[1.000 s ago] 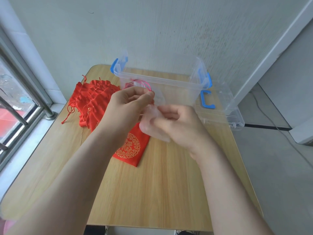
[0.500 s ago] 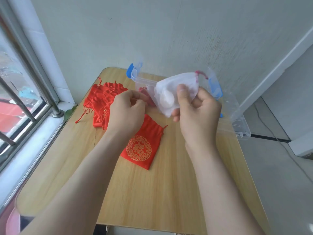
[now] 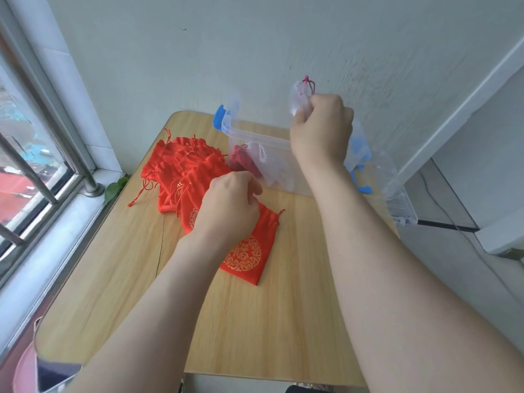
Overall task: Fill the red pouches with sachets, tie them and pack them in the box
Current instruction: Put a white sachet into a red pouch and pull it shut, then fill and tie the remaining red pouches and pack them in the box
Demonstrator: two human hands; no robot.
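A flat red pouch (image 3: pixel 249 251) with a gold round emblem lies on the wooden table (image 3: pixel 283 321). My left hand (image 3: pixel 229 205) sits over its upper end with fingers curled; what they pinch is hidden. A pile of red pouches (image 3: pixel 181 163) lies behind it at the left. My right hand (image 3: pixel 320 129) is raised above the clear plastic box (image 3: pixel 255 137) and grips a white mesh bag (image 3: pixel 300 93) with a pink drawstring. Inside the box lie a dark red pouch (image 3: pixel 241 160) and white sachets (image 3: pixel 272 165).
The box's clear lid (image 3: pixel 394 191) with blue clips lies to the right of the box at the table edge. A window with metal bars (image 3: pixel 42 165) runs along the left. A white wall stands close behind the table.
My right hand has lifted the white mesh bag up and right, over the box. My left hand has dropped onto the top of the red pouch on the table.
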